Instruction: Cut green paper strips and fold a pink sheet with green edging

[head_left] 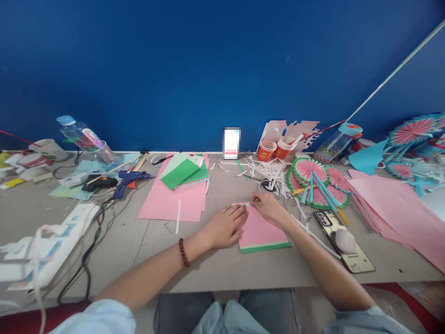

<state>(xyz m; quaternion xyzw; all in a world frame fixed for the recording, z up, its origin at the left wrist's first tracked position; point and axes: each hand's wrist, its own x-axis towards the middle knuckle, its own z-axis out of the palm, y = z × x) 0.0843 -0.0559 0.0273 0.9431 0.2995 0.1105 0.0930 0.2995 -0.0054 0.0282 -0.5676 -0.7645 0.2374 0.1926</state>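
Observation:
A pink sheet of paper (262,229) lies on the table in front of me, with a green strip (266,247) along its near edge. Flat on the left side of that sheet rests my left hand (224,226), its fingers stretched out. At the sheet's far edge my right hand (267,205) has thumb and fingers pinched together. A pale strip shows along that edge beside the fingertips; whatever lies between them is too small to make out.
Pink sheets (174,204) and green paper (182,174) lie to the left, near a blue glue gun (128,181) and a power strip (66,236). White paper scraps (269,169), red paper cups (267,149), watermelon-patterned paper fans (311,174) and a phone (358,262) are on the right.

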